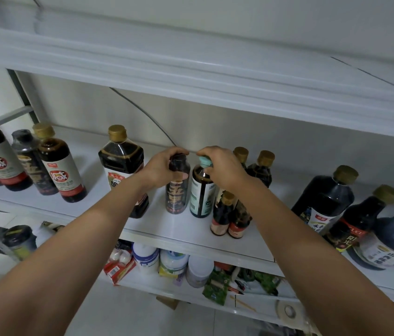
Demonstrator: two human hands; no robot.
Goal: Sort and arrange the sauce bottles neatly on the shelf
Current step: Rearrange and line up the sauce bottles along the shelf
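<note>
Clerk: Item one, the largest: white shelf, carrying all the stock. The landmark for every entry is the square gold-capped bottle, upright at mid-shelf.

Checker: What is directly right of it?

Clerk: Item two: black-capped bottle, just right of the landmark, upright on the shelf. The person's left hand has its fingers curled round the neck and cap.

Checker: Next?

Clerk: Item three: teal-capped bottle, second to the right of the landmark and just beside item two. Whether the two touch cannot be told. The right hand is closed over its cap.

Checker: Smaller stock?

Clerk: Item four: pair of small gold-capped bottles, farther right of the landmark and nearer the shelf's front edge, standing side by side.

Checker: Handling notes?

Clerk: These are judgements. Both held bottles look nearly full of dark liquid, so they are heavy for their size. Their walls are rigid, glossy and probably slippery; glass or plastic cannot be told. A cap grip suits sliding or turning. For lifting, the shoulder or labelled body is safer, since a loose cap could give. The neighbours stand close and could topple.
</note>
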